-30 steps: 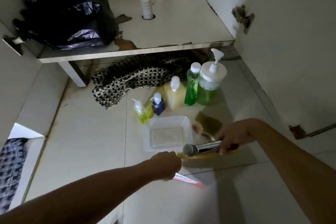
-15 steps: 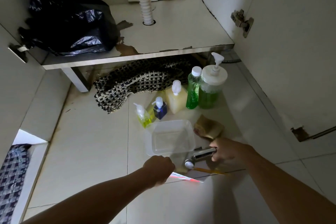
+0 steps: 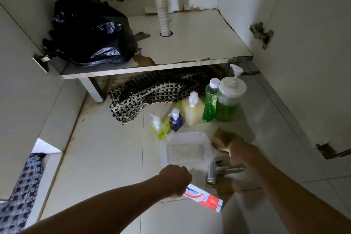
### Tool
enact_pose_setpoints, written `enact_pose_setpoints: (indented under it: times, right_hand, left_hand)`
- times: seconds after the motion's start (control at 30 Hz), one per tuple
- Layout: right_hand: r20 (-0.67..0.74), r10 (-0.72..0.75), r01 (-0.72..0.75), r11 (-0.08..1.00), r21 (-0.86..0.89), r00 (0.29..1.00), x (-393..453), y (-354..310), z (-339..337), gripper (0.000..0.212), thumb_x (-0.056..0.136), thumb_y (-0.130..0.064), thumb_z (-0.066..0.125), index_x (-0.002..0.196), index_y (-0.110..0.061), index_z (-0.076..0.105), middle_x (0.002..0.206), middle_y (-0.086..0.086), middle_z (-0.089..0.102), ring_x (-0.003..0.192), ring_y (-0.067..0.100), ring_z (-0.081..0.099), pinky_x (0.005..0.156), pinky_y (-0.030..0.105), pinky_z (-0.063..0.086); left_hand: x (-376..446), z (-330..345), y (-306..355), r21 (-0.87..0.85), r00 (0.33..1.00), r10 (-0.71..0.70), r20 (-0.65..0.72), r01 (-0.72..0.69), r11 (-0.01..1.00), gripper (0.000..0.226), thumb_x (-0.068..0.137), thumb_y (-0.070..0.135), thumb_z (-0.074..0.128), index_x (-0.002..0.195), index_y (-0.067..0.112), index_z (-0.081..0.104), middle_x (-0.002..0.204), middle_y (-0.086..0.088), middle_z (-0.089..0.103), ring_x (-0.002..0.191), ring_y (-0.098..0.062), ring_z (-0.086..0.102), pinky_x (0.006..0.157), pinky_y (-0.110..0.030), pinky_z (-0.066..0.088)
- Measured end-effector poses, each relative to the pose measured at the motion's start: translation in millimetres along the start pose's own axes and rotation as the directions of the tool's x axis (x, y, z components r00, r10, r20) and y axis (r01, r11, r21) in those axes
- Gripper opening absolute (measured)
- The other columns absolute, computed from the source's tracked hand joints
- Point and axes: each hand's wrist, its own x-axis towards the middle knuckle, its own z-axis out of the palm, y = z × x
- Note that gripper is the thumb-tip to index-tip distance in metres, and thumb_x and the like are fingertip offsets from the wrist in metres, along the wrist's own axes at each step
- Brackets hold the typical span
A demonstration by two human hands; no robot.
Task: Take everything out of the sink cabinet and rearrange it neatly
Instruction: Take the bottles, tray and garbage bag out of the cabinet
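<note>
Cabinet (image 3: 190, 47): head view; black bag (image 3: 89, 30) on its shelf, by drain hose (image 3: 163, 5).
Floor items: bottles (image 3: 209, 100), tray (image 3: 188, 150), sponge (image 3: 222, 139) in front of cabinet.
Left hand (image 3: 175, 180): fingers curled round toothpaste (image 3: 204, 198), near tray.
Right hand (image 3: 239, 155): grips sprayer (image 3: 218, 172), beside tray.
Risk: dim light; sprayer could knock tray or bottles; bag not yet out.

Black bin bag (image 3: 91, 30) sitting at cabinet shelf's left edge. Black-and-cream checked mat (image 3: 152, 91) lying under shelf. Green liquid showing in pump jar (image 3: 228, 100) and bottle (image 3: 210, 100); pale yellow, blue, lime in smaller dispensers. Red-and-white toothpaste tube (image 3: 205, 198) showing. Brown sponge (image 3: 222, 139) sitting beside clear container (image 3: 187, 148).
</note>
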Motion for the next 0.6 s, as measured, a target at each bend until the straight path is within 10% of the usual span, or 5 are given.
enact_pose_setpoints:
  times: [0.33, 0.47, 0.6]
  right_hand:
    - [-0.216, -0.245, 0.31, 0.881, 0.356, 0.945, 10.8, -65.3, -118.5, 0.01, 0.077, -0.016, 0.067, 0.085, -0.013, 0.071, 0.082, 0.009, 0.072, 0.075, 0.022, 0.069, 0.074, 0.032, 0.056]
    - [-0.311, -0.381, 0.485, 0.764, 0.426, 0.871, -0.8, -117.7, -157.9, 0.013, 0.08, -0.021, 0.069, 0.068, -0.026, 0.066, 0.065, -0.003, 0.066, 0.068, 0.015, 0.066, 0.071, 0.026, 0.052]
    - [-0.43, -0.395, 0.57, 0.693, 0.441, 0.812, 8.9, -170.7, -190.1, 0.019, 0.084, -0.027, 0.067, 0.066, -0.021, 0.063, 0.063, -0.005, 0.062, 0.069, 0.013, 0.062, 0.059, 0.017, 0.043]
  left_hand:
    - [-54.0, -133.9, -149.9, -0.282, 0.939, -0.261, -0.223, 0.194, 0.94, 0.033, 0.095, 0.028, 0.055, 0.124, 0.013, 0.059, 0.121, -0.007, 0.065, 0.109, -0.021, 0.06, 0.091, -0.03, 0.047]
    - [-92.5, -150.5, -229.5, -0.691, 0.676, -0.634, -0.377, 0.25, 0.678, 0.021, 0.091, 0.023, 0.062, 0.106, 0.01, 0.07, 0.105, -0.008, 0.071, 0.089, -0.02, 0.065, 0.076, -0.027, 0.048]
    - [-112.0, -136.6, -290.2, -0.951, 0.364, -0.883, -0.295, -0.022, 0.308, 0.03, 0.067, 0.026, 0.068, 0.09, 0.006, 0.07, 0.09, -0.018, 0.07, 0.086, -0.03, 0.067, 0.078, -0.036, 0.051]
